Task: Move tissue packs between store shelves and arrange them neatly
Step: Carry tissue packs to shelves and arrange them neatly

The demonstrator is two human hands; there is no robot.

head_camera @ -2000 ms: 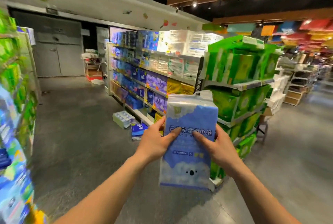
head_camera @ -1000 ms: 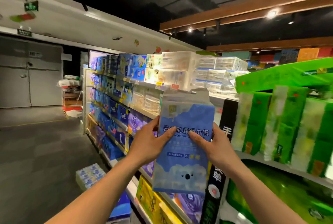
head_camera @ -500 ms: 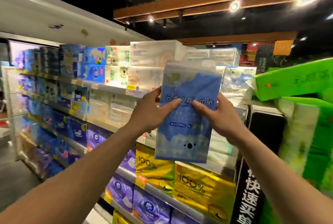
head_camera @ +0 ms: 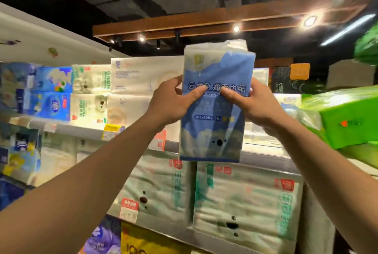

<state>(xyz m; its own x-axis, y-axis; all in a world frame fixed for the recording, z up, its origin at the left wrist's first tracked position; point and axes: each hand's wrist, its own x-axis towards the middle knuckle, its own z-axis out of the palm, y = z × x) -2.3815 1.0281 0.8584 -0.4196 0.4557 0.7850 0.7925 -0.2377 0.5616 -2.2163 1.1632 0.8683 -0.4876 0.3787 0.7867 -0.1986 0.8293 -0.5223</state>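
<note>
Before the shelf (head_camera: 67, 129) of white tissue bundles, my left hand (head_camera: 173, 100) and right hand (head_camera: 253, 102) grip a glossy blue "MOISTUR…" tissue pack (head_camera: 214, 110).

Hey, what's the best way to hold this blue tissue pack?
Grip the blue tissue pack by its two long side edges, coming in from left and right above its middle, as the left hand and right hand do. It is upright, tall and flat, so that should steady it.
</note>
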